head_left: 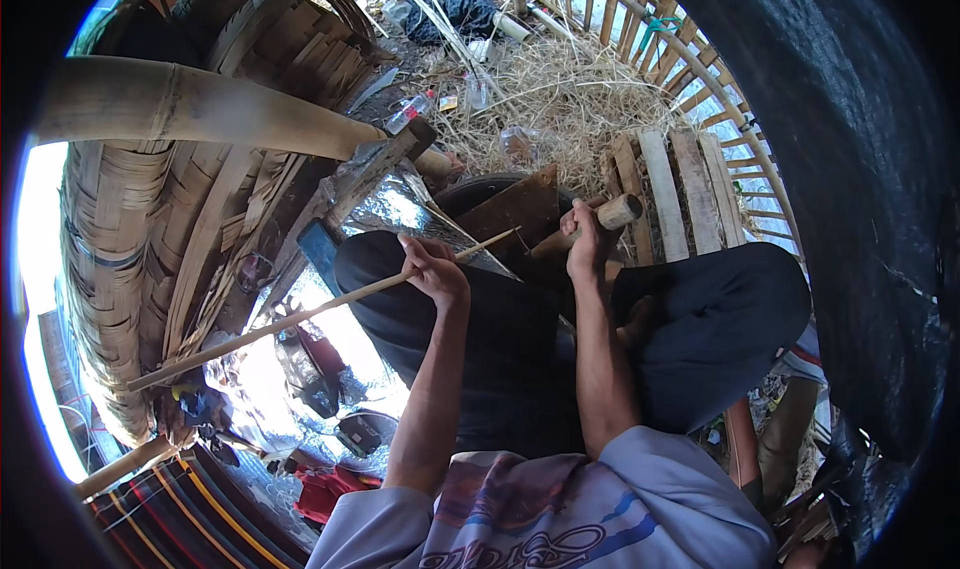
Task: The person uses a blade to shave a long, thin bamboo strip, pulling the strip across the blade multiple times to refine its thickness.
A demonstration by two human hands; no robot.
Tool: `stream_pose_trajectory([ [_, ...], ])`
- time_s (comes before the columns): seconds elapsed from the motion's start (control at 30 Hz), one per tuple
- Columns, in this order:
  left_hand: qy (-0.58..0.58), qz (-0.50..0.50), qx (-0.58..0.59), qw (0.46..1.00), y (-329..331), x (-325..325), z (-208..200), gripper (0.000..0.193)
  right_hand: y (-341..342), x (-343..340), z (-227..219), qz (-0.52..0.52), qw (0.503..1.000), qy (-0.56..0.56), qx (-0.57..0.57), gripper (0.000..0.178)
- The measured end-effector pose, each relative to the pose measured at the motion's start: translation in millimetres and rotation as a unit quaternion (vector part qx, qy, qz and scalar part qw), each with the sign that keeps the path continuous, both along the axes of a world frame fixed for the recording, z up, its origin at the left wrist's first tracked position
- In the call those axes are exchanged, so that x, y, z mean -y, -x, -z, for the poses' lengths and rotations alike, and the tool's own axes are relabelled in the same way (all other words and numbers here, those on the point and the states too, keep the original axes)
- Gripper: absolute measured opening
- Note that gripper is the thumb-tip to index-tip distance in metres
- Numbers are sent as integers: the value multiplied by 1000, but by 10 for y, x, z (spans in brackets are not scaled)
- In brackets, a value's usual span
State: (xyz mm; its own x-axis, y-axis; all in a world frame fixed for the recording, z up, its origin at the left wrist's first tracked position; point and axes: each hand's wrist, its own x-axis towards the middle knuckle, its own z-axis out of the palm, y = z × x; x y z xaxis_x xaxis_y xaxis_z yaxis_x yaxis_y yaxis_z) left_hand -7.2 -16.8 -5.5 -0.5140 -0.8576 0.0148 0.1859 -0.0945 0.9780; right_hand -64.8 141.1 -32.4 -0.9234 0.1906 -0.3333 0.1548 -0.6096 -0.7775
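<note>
My left hand (437,271) is closed around a long, thin bamboo stick (300,315), close to its far end. The stick slants across my left thigh, its tip just past the fingers and its long tail reaching down to the left. My right hand (584,243) grips a tool by its thick round wooden handle (619,210), whose butt end sticks out to the right. The tool's working end is dark and hard to make out between my knees. Just beyond it, a brown flat plate (512,209) stands in a black round basin (470,191).
A thick bamboo pole (220,107) crosses at upper left before woven bamboo baskets (125,199). Dry straw (560,99), a plastic bottle (408,112) and wooden slats (664,194) lie ahead. A slatted bamboo fence (700,59) and dark sheeting (850,169) stand at right.
</note>
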Motion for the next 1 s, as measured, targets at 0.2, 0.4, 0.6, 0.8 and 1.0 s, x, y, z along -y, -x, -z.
stream_pose_trajectory([
  [0.2,6,5,6,1000,28,-51,12,49,27,-35,-26,18,999,23,-28,18],
  [0.4,-7,-5,3,1000,37,-82,-21,48,74,-153,-21,41,997,54,-40,15],
  [0.6,-1,-4,11,1000,36,-70,-56,48,69,-77,42,5,999,40,-8,19],
  [0.8,-3,-5,4,1000,47,-14,-20,48,80,-53,65,2,999,44,-17,15],
  [1.0,0,10,4,1000,41,-72,-13,49,50,-106,38,7,998,69,-7,19],
])
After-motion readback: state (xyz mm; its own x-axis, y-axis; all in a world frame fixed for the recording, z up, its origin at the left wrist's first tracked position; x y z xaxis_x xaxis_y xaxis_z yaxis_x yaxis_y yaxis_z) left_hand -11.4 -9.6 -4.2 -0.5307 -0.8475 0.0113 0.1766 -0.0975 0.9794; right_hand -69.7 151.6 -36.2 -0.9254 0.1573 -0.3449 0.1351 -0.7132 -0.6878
